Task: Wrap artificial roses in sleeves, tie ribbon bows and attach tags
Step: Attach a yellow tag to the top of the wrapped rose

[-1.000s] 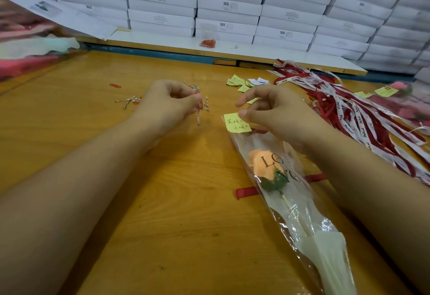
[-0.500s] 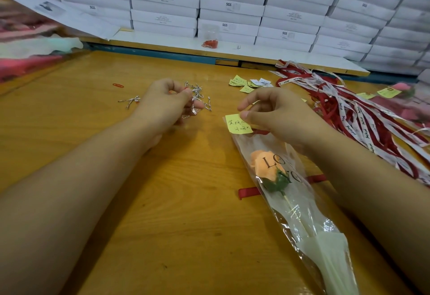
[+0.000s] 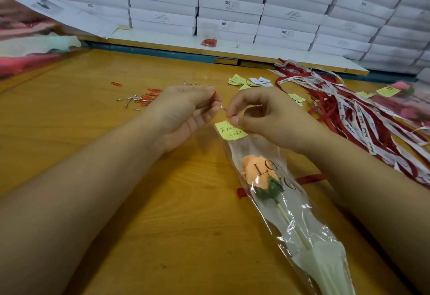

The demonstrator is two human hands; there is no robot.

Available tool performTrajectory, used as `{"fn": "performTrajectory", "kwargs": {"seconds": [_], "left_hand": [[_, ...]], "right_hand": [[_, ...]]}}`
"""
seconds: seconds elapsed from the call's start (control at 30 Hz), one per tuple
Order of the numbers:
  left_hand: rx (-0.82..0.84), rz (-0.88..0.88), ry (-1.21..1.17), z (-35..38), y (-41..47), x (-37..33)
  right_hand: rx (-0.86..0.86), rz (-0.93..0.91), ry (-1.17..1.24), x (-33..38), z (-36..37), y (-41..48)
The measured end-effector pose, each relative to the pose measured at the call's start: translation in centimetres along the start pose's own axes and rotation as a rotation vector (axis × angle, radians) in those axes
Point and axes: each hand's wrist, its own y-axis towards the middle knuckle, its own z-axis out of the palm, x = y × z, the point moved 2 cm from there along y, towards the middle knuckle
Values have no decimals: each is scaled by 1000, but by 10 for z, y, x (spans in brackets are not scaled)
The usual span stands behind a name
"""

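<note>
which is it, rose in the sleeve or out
In. The orange rose lies inside the clear sleeve: printed letters cross over the bloom, and the stem runs down within the plastic.

Peach rose (image 3: 258, 173) lies in a clear LOVE YOU sleeve (image 3: 300, 215), bloom pointing away, with a red ribbon (image 3: 309, 178) flat across underneath. Yellow handwritten tag (image 3: 229, 130) sits at the sleeve's mouth, pinched by the right hand (image 3: 267, 118). Left hand (image 3: 186, 113) pinches a red clip (image 3: 216, 96) right beside it.

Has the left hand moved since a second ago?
Yes. The left hand, pinching a red paper clip, has shifted right toward the yellow tag on the sleeve, its fingertips now nearly meeting the right hand.
</note>
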Motion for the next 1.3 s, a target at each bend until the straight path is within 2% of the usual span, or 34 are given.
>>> {"fn": "performTrajectory", "kwargs": {"seconds": [0.27, 0.4, 0.5, 0.6, 0.7, 0.9, 1.03, 1.17, 1.3], "left_hand": [[35, -76, -121, 2, -3, 0], [24, -38, 2, 2, -5, -1], [-26, 78, 260, 1, -8, 0], [-53, 345, 564, 2, -11, -2], [-10, 527, 683, 6, -15, -6], [-31, 642, 829, 7, -17, -7], [-7, 772, 1081, 9, -21, -8], [-72, 705, 1118, 8, -16, -8], [-64, 517, 886, 7, -11, -5]], "right_hand": [[54, 15, 49, 1, 1, -1], [52, 18, 23, 1, 1, -2], [54, 25, -11, 1, 1, -2], [42, 29, -35, 1, 2, -1], [15, 29, -38, 2, 2, -1], [-19, 35, -68, 0, -1, 1], [-16, 27, -94, 0, 0, 0], [-35, 46, -91, -1, -1, -1], [5, 38, -113, 1, 1, -1]]}}
